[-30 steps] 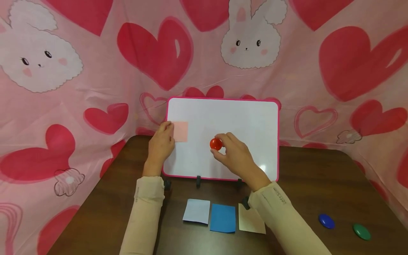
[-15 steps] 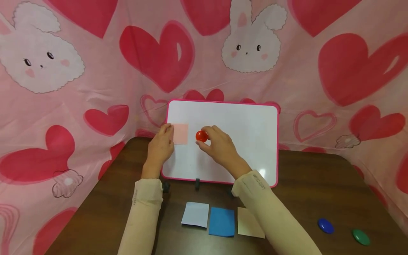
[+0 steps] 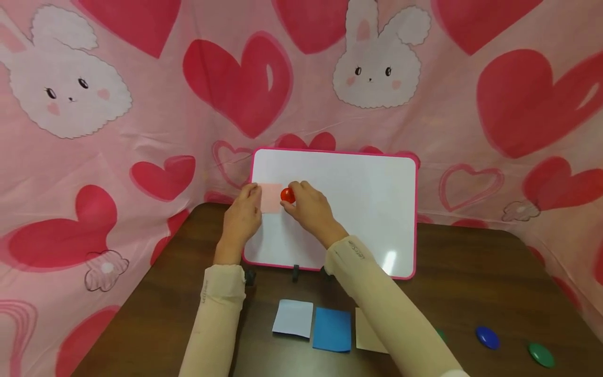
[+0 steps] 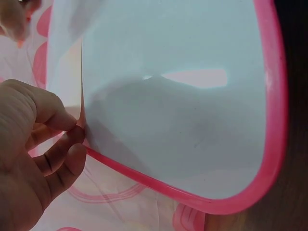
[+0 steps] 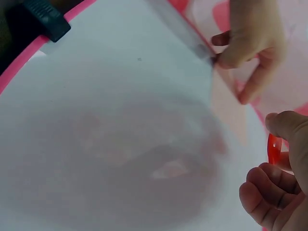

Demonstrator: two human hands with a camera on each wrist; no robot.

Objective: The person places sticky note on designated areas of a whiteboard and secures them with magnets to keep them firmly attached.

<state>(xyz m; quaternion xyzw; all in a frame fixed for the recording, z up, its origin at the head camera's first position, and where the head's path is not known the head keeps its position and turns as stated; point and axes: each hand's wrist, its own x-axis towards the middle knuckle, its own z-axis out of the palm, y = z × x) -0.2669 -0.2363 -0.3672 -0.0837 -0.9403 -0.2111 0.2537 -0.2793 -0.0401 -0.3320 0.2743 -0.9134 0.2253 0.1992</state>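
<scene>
A pink paper note [image 3: 271, 198] lies against the left part of a pink-framed whiteboard [image 3: 363, 209]. My left hand [image 3: 242, 214] holds the note by its left edge, thumb and fingertips at its corners beside the board's frame. In the left wrist view, the thumb [image 4: 60, 115] and a finger meet at one corner of the paper. My right hand [image 3: 312, 208] pinches a round, shiny red magnet [image 3: 287, 195] between thumb and fingers. In the head view the magnet overlaps the note's right edge; in the right wrist view the magnet [image 5: 274, 148] shows edge-on.
White [image 3: 293, 318], blue [image 3: 332, 329] and cream [image 3: 369, 332] paper notes lie on the dark table in front of the board, the cream one partly under my right sleeve. Blue [image 3: 487, 337] and green [image 3: 541, 355] discs lie at right. Black clips [image 3: 295, 273] stand along the board's bottom edge.
My right hand has moved left across the board with the red magnet, from near the middle to the note's right edge. The left hand stays at the note.
</scene>
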